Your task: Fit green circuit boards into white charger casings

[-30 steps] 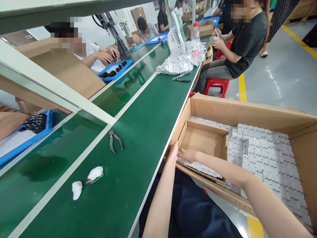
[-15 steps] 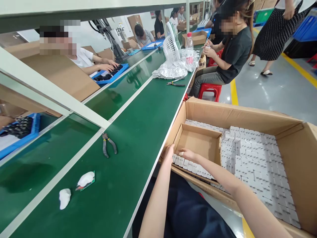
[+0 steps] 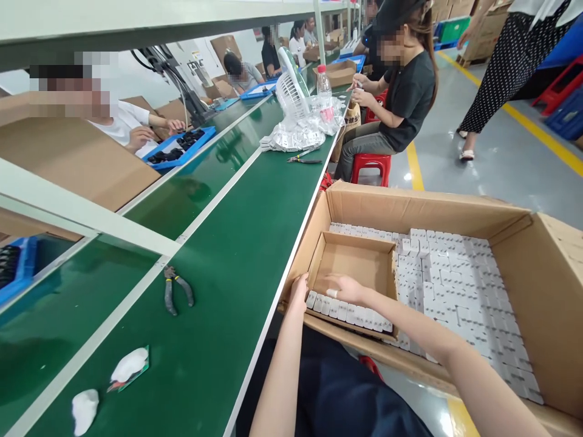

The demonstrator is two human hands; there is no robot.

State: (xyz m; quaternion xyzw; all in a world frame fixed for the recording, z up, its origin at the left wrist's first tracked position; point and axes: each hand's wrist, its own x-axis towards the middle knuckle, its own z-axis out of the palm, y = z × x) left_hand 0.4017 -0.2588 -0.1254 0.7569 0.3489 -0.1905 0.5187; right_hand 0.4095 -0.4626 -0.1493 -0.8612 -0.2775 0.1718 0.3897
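Note:
A shallow cardboard tray point(image 3: 359, 255) sits inside a large carton, with a row of small white blocks point(image 3: 348, 312) along its near side. My left hand point(image 3: 298, 292) is closed at the tray's near left corner, some of its fingers hidden behind the wrist and cardboard. Just above the row, my right hand point(image 3: 345, 287) reaches into the tray with its fingers extended, holding nothing I can see. A white wrap covers one of its fingertips. Many more white blocks point(image 3: 460, 291) lie packed in the carton point(image 3: 428, 203) around and right of the tray.
On the green bench point(image 3: 218, 273) lie grey-handled pliers point(image 3: 177, 290), two white lumps, a second pair of pliers point(image 3: 304, 159), a fan point(image 3: 291, 88), a bottle point(image 3: 324, 91) and a pile of clear bags point(image 3: 291, 135). Co-workers sit along both sides; one person walks at right.
The view has shifted, so the bench things appear further left and lower. My right hand has moved slightly along the block row. A person at right has stepped on.

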